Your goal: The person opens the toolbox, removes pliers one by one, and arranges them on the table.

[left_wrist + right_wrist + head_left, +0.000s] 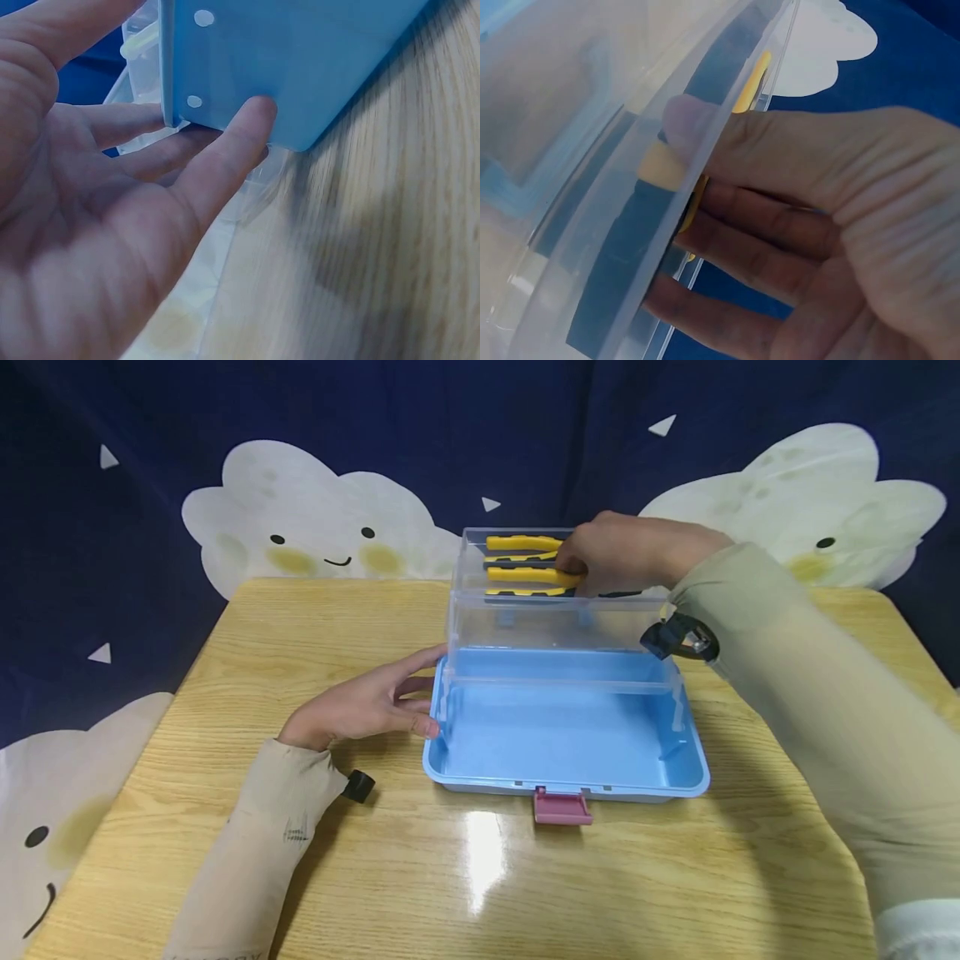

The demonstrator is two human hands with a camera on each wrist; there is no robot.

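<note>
A light blue toolbox [525,735] stands with its front latch [562,810] hanging down. Clear plastic trays [465,610] are raised over its back half. In the upper tray lie several slim yellow-and-dark tools [525,542], their kind hard to tell. My right hand [637,552] reaches into that tray from the right and pinches one such tool [660,166] between thumb and fingers. Part of it hides behind the hand. My left hand [367,702] rests against the toolbox's left end, its fingers fairly straight along the blue side wall [262,60].
The toolbox sits toward the back of a wood-grain table [420,877]. A dark blue curtain [525,427] with white clouds hangs behind the far table edge. The raised trays stand close to that edge. A black wrist camera [360,786] sits at the left cuff.
</note>
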